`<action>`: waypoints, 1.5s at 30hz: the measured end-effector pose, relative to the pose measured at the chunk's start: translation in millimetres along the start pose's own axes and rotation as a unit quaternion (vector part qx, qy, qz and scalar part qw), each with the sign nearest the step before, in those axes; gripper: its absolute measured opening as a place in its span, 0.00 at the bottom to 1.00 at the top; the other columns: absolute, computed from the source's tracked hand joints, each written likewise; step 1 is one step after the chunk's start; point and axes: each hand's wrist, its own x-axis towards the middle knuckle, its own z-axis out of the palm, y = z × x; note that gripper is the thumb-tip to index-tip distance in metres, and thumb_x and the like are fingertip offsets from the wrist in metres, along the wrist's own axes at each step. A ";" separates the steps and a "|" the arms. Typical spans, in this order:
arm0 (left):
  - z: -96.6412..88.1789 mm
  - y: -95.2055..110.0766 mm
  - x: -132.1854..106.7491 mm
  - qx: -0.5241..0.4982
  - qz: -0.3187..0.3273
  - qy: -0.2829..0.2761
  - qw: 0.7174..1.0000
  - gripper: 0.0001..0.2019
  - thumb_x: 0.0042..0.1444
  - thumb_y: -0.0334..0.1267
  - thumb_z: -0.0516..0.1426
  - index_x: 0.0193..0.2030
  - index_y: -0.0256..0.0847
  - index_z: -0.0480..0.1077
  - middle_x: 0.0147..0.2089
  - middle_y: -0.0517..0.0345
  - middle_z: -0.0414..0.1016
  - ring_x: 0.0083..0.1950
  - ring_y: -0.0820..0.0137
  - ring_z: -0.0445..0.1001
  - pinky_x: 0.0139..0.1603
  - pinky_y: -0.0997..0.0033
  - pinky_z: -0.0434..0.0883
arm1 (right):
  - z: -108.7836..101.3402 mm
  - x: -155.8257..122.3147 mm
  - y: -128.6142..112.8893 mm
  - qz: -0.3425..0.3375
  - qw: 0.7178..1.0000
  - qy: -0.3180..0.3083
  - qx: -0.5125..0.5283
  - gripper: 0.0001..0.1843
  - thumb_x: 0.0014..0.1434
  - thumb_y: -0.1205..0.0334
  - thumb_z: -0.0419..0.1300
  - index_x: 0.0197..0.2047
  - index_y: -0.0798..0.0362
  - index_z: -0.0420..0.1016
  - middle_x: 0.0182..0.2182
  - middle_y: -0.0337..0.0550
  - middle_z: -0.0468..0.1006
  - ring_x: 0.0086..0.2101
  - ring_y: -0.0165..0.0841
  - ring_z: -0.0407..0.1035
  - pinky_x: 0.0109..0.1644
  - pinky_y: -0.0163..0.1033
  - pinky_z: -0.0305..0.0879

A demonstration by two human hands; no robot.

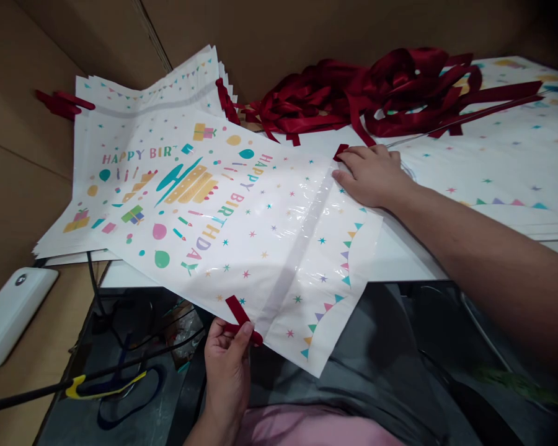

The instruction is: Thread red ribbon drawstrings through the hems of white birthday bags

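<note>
On a glossy white birthday-print sheet (279, 232), left hand (227, 356) clamps flat dark-red ribbon (235, 308). Right hand (374, 173) touches far edge; grip cannot be determined.

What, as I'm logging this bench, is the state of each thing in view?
Front printed sheet: spread aslant, overhanging the white table
Near red ribbon: bent, pinched
Left hand: closed on that ribbon
Right hand: touching the far ribbon end, closure unclear
Left stack: piled, edges uneven
Ribbon heap: loose, tangled
Right stack: flat, partly covered by ribbon
White object: lying unheld
</note>
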 end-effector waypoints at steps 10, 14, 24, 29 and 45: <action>-12.1 -4.1 -5.8 -0.052 0.000 0.013 0.999 0.31 0.32 0.43 0.77 0.45 0.42 0.73 0.38 0.58 0.82 0.34 0.73 0.80 0.35 0.77 0.77 | -1.1 0.1 0.2 -0.001 1.000 -0.006 0.000 0.37 0.67 0.43 0.39 0.69 0.55 0.62 0.69 0.55 0.58 0.61 0.58 0.53 0.62 0.64 0.50; -17.3 -6.0 -8.4 -0.070 0.007 -0.012 0.997 0.29 0.29 0.41 0.77 0.40 0.43 0.74 0.32 0.62 0.79 0.34 0.71 0.79 0.35 0.76 0.77 | -1.1 0.1 0.2 0.000 1.000 -0.004 0.001 0.36 0.67 0.42 0.39 0.69 0.54 0.62 0.69 0.54 0.58 0.61 0.59 0.53 0.62 0.64 0.50; -13.1 -7.7 -10.5 -0.063 -0.025 -0.001 0.998 0.25 0.35 0.37 0.76 0.41 0.40 0.75 0.36 0.57 0.81 0.38 0.71 0.79 0.42 0.72 0.79 | -0.8 0.2 -0.2 0.002 1.000 -0.003 0.001 0.36 0.68 0.43 0.40 0.69 0.54 0.61 0.69 0.54 0.57 0.62 0.59 0.53 0.62 0.64 0.50; -10.3 -2.9 -10.0 -0.030 -0.022 -0.014 0.999 0.22 0.38 0.35 0.75 0.39 0.38 0.74 0.36 0.58 0.80 0.33 0.76 0.76 0.37 0.78 0.76 | -2.9 -0.7 -1.5 0.002 1.000 -0.004 0.002 0.36 0.68 0.43 0.41 0.69 0.55 0.62 0.69 0.55 0.58 0.61 0.60 0.53 0.62 0.65 0.52; -0.2 14.7 -13.7 -0.024 -0.056 -0.010 0.998 0.20 0.38 0.39 0.75 0.35 0.36 0.74 0.32 0.61 0.77 0.26 0.77 0.71 0.24 0.79 0.70 | 1.9 0.3 0.4 -0.004 1.000 -0.006 -0.009 0.33 0.72 0.45 0.41 0.70 0.57 0.59 0.69 0.55 0.57 0.62 0.58 0.50 0.61 0.66 0.47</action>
